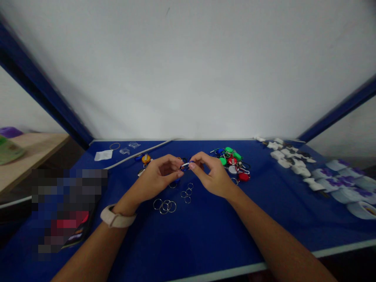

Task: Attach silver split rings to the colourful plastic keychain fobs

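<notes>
My left hand (160, 174) and my right hand (210, 172) meet over the middle of the blue table. Between their fingertips they pinch a small blue carabiner clip (184, 165) with a silvery bar; fingers cover part of it. Just below lies or hangs a blue piece with a ring (174, 183); I cannot tell whether it joins the clip. Closer to me are several large split rings (165, 206) and several smaller split rings (188, 192). An orange badge reel (146, 158) shows behind my left hand. To the right sits a pile of badge reels (232, 161) in green, red, blue and white.
White plastic parts (296, 162) and round white tubs with purple marks (337, 184) line the right side. A pale cable (138, 152) crosses the back left, near a paper slip (103, 155) and clear plastic scraps (125, 151). A blurred-out item (70, 207) lies at left.
</notes>
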A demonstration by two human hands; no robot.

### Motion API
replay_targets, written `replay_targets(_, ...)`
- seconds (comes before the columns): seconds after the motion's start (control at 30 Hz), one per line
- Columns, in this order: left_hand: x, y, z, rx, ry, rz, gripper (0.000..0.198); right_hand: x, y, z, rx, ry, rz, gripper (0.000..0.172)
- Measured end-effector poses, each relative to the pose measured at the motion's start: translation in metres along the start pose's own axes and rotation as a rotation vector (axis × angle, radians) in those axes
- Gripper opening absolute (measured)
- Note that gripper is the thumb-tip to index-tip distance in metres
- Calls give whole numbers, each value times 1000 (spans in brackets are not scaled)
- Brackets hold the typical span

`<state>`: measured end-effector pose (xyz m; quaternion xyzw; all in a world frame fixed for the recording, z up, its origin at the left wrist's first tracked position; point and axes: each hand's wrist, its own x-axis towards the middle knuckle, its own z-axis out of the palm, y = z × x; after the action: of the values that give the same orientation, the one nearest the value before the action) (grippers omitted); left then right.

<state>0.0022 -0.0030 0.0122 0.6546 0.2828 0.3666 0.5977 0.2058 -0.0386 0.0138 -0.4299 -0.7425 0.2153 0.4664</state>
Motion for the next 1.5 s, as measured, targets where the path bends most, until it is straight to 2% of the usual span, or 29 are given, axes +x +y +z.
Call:
replay_targets(0.33,-1,10,0,-13,106,-8,22,0,1,-2,-25,9,-7,12)
replay_targets(0.7,2,3,-3,41,79,-62,21,0,0,0,-53,0,-41,12)
replay_targets(1.0,2,5,-4,140,100,-36,14,0,2,-2,-156,-18,-92,12)
replay_targets(1.2,2,4,-4,172,106,-23,16,-1,0,-2,-223,-108,-37,11)
replay_targets(1.5,1,-1,-3,201,130,23,15,0,0,2,-348,-309,85,22)
